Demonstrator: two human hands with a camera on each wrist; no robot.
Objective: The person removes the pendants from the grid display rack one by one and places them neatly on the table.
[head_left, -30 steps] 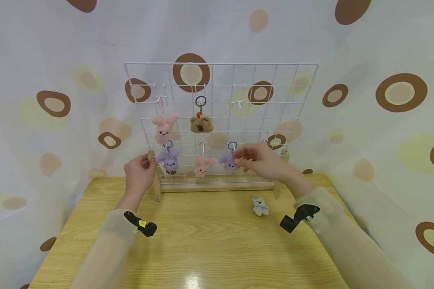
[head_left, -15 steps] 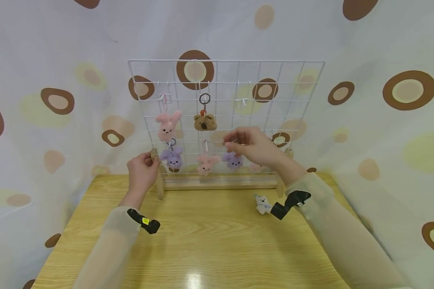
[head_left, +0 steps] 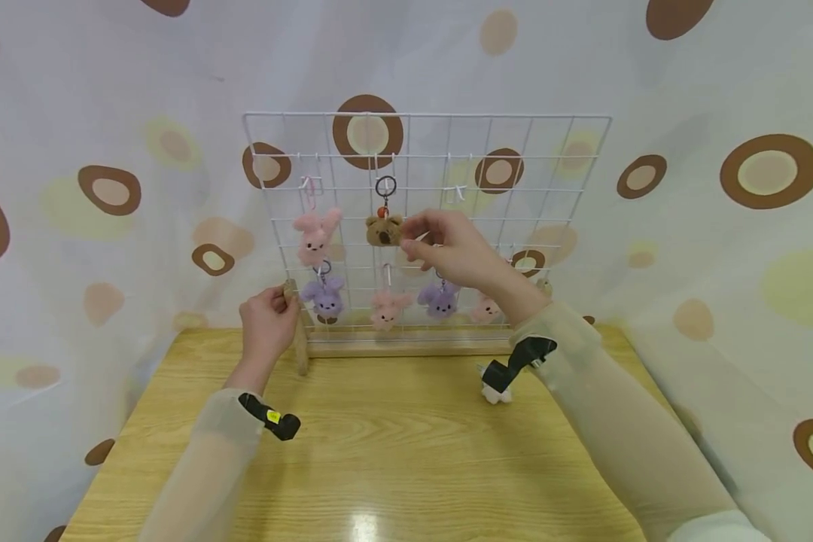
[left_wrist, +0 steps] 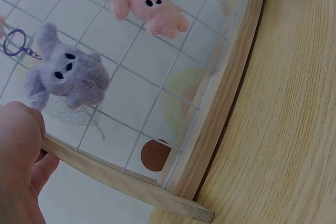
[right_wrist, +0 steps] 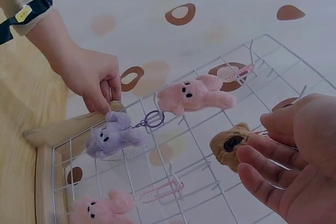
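Note:
My left hand grips the wooden side post of a white wire grid rack. A purple bunny keychain hangs close by that hand. Over at the middle of the rack, my right hand has its fingers loosely bent, fingertips right at the edge of a brown bear keychain. This bear hangs from a hook by a dark ring with an orange bead. In the right wrist view the thumb is beside the cord of the bear, and the other fingers are spread apart.
Pink bunny keychains and another purple bunny hang on the grid. A bare white hook sits at upper right. On the wooden table lies a small white plush, partly hidden by the right wrist camera.
My right hand has moved up and left, from the right-hand purple bunny to the brown bear. That bunny stays hanging on the rack. My left hand keeps its grip on the post.

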